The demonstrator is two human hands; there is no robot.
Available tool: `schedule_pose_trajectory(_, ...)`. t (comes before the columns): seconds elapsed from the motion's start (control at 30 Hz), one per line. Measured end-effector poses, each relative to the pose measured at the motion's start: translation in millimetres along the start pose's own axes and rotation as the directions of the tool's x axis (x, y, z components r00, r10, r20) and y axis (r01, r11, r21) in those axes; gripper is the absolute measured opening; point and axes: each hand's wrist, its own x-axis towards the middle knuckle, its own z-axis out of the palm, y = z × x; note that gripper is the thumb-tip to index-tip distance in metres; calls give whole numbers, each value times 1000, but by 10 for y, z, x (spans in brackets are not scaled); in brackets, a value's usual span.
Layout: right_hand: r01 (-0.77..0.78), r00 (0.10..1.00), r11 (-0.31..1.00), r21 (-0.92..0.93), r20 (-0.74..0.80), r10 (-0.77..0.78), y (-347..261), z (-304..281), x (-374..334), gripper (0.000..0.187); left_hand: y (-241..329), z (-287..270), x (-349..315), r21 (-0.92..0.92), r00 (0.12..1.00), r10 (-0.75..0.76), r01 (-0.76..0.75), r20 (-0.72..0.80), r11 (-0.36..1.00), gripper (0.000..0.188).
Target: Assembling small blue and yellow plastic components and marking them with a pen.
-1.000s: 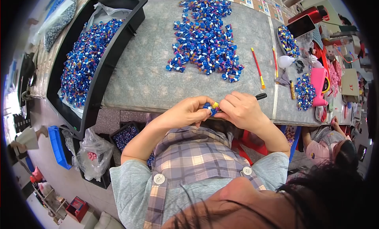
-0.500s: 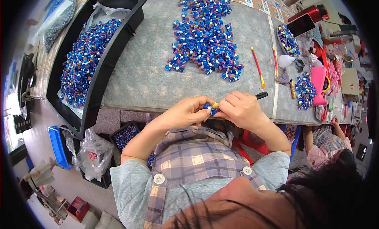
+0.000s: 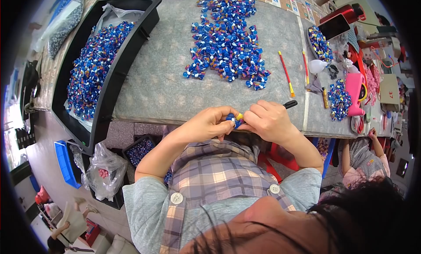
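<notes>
At the table's near edge, my left hand (image 3: pixel 215 122) pinches a small blue plastic piece with white and yellow parts (image 3: pixel 236 120). My right hand (image 3: pixel 268 119) meets it there, closed round a slim tool with a black end (image 3: pixel 290 104); the tool's tip is hidden by the fingers. Beyond my hands a broad heap of small blue, white, purple and orange pieces (image 3: pixel 230 39) covers the tabletop. To the left, a long black tray (image 3: pixel 115 67) holds many more such pieces (image 3: pixel 98 65).
Two red-handled brushes (image 3: pixel 285 72) lie on the grey table cover (image 3: pixel 153 85). Rightward are a pink plastic item (image 3: pixel 354 94), a small blue heap (image 3: pixel 340 100), a phone (image 3: pixel 334 28) and a bowl of pieces (image 3: pixel 320 43). A co-worker (image 3: pixel 364 162) sits at the right. A plastic bag (image 3: pixel 104 175) stands below left.
My hands and the pieces stay almost in the same place. At the far lower left, a person carrying something pale has come further into view.
</notes>
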Motion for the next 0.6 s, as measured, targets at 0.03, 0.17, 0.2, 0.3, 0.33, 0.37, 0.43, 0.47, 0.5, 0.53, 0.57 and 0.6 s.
schedule_pose_trajectory(0.03,-2,1000,1000,6,0,2,1,4,1,32,-4,-1,1,-7,1000,-1,1,-2,1000,22)
schedule_pose_trajectory(0.17,6,1000,1000,9,18,-6,6,-14,-4,32,-9,-1,5,-1,1000,21,-21,8,1000,21)
schedule_pose_trajectory(0.2,2,1000,1000,11,9,-2,9,0,-3,31,-9,1,7,9,1000,20,-20,3,1000,21)
schedule_pose_trajectory(0.3,6,1000,1000,11,14,-6,7,-13,-9,31,-9,19,11,11,1000,31,-31,-6,999,21)
schedule_pose_trajectory(0.33,12,1000,1000,9,28,-12,7,-21,-11,31,-5,23,12,4,999,41,-41,-8,999,21)
schedule_pose_trajectory(0.37,11,1000,1000,9,28,-12,10,-15,-10,31,-2,24,10,5,999,42,-42,-8,999,21)
schedule_pose_trajectory(0.43,8,1000,1000,19,7,-9,20,1,-7,31,2,26,8,32,999,38,-37,-19,999,21)
schedule_pose_trajectory(0.47,8,1000,1000,19,7,-9,18,-9,-9,31,7,30,8,32,999,38,-38,-19,999,21)
schedule_pose_trajectory(0.5,19,1000,1000,12,19,-19,13,-28,-13,31,12,35,9,30,999,37,-36,-19,999,21)
schedule_pose_trajectory(0.53,29,999,1000,5,31,-29,10,-37,-15,31,16,37,8,28,999,34,-34,-20,999,21)
schedule_pose_trajectory(0.57,29,999,1000,4,30,-29,12,-32,-10,31,18,37,6,29,999,34,-34,-20,999,21)
schedule_pose_trajectory(0.6,21,1000,1000,3,17,-21,16,-23,-3,31,19,36,3,43,999,41,-41,-22,998,21)
